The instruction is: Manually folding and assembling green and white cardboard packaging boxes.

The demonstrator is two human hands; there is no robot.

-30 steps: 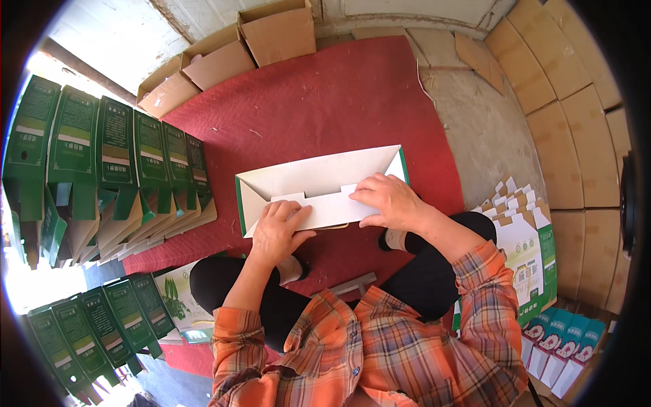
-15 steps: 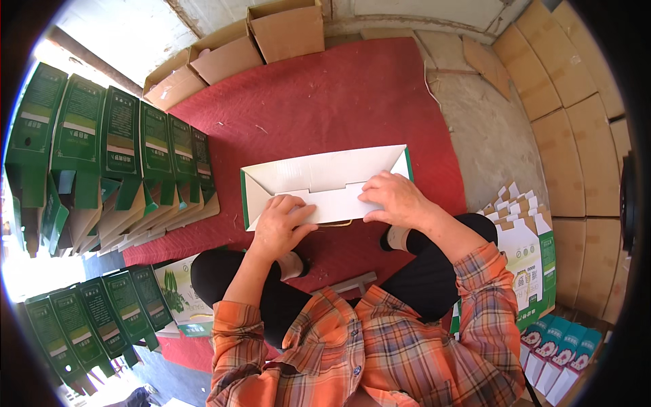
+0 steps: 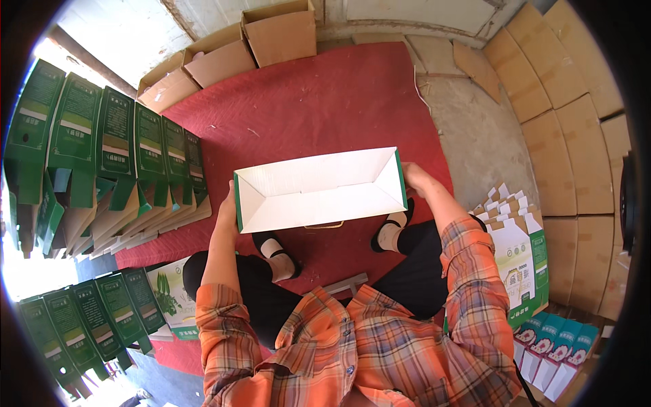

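A carton [image 3: 315,166] with a white inside and green outer ends is held between my hands, its open side up toward me. Inside, the floor flaps lie flat with a stepped seam across the middle. My left hand [image 3: 231,205] presses on the carton's left end, its fingers mostly hidden behind the green wall. Against the right end rests my right hand [image 3: 415,179], fingers partly out of sight. A thin tan cord handle [image 3: 324,226] shows along the near side. Below the carton are my feet.
Rows of green cartons [image 3: 73,139] stand at left, with more green cartons [image 3: 88,312] below them. Open brown boxes [image 3: 279,37] line the back of the red mat [image 3: 305,102]. Stacked brown boxes [image 3: 566,149], flattened white-green cartons [image 3: 515,264] and teal packages [image 3: 556,339] are at right.
My hands have left the inner flaps and gone to the carton's two ends. The flaps now lie down flat inside. My feet show more fully beneath it.
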